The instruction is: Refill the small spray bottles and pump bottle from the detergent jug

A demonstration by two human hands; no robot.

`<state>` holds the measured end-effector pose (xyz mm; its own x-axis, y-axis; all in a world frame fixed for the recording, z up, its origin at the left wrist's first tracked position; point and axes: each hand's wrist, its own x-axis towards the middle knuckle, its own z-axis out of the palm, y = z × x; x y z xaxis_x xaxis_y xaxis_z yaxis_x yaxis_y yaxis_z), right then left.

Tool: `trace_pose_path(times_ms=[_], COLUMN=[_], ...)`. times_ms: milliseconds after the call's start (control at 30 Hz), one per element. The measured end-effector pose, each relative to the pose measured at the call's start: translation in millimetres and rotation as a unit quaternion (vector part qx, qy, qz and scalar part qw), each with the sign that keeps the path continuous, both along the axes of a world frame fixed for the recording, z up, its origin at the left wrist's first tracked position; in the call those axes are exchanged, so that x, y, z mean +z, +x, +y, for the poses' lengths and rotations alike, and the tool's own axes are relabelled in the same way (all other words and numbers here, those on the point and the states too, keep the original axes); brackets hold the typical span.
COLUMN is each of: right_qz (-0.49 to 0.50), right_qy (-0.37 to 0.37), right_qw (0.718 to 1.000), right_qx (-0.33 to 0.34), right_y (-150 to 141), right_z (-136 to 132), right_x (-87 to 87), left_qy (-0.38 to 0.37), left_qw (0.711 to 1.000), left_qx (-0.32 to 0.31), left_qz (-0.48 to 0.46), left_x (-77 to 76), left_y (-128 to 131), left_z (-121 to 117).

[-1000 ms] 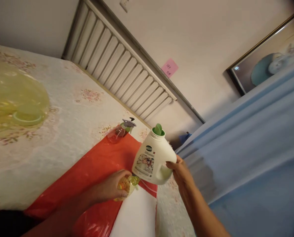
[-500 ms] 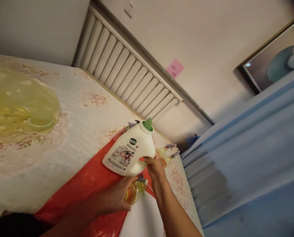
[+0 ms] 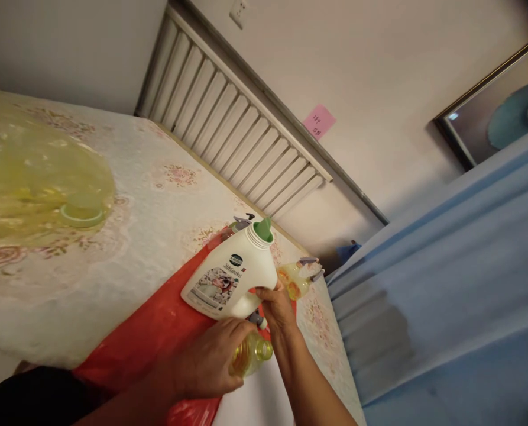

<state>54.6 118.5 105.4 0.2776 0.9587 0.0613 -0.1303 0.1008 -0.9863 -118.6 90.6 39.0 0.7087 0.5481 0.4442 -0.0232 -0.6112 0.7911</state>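
My right hand (image 3: 278,306) is wrapped round the handle of a cream detergent jug (image 3: 228,278). The jug has a flower label and no cap on; a green pour spout (image 3: 264,229) shows in its neck. Just below the jug, my left hand (image 3: 214,355) grips a small clear yellow bottle (image 3: 248,353), whose open neck points to the right. Part of that bottle is hidden by my fingers. Right behind it shows a grey spray head (image 3: 258,320); what it is attached to is hidden.
Red plastic sheeting (image 3: 157,325) lies under my hands beside a white surface (image 3: 250,405). A yellowish bottle (image 3: 295,278) with grey parts stands beyond my right hand. A large yellow container (image 3: 37,177) is at left on the flowered tablecloth (image 3: 157,207). A radiator (image 3: 228,124) lines the wall.
The small bottle in my left hand has moved slightly right and down, and its open neck now shows. The jug has shifted a little left and down.
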Motion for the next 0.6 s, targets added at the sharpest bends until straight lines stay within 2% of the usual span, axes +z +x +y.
trace_pose_path(times_ms=[133, 267, 367, 500, 533, 600], right_qz=[0.017, 0.018, -0.012, -0.061, -0.075, -0.103], right_qy=[-0.009, 0.001, 0.021, 0.011, 0.003, -0.018], right_qw=[1.0, 1.0, 1.0, 0.998, 0.997, 0.994], right_qx=[0.022, 0.018, 0.005, 0.031, 0.022, -0.038], right_y=[-5, -11, -12, 3, 10, 28], right_z=[-7, -14, -18, -30, -36, -50], right_x=[-10.7, -26.7, -31.3, -21.1, -18.4, -17.4], left_qy=[-0.027, -0.048, -0.06, -0.063, -0.072, -0.105], left_qw=[0.999, 0.998, 0.997, 0.997, 0.997, 0.993], left_qx=[-0.021, -0.022, -0.015, 0.023, 0.03, 0.044], left_qz=[0.023, 0.037, 0.043, 0.026, 0.021, 0.021], left_x=[8.9, 7.8, -1.4, -22.7, -28.3, -38.6], left_y=[-6, -5, -4, -1, 0, 2], left_z=[-16, -27, -28, -24, -24, -23])
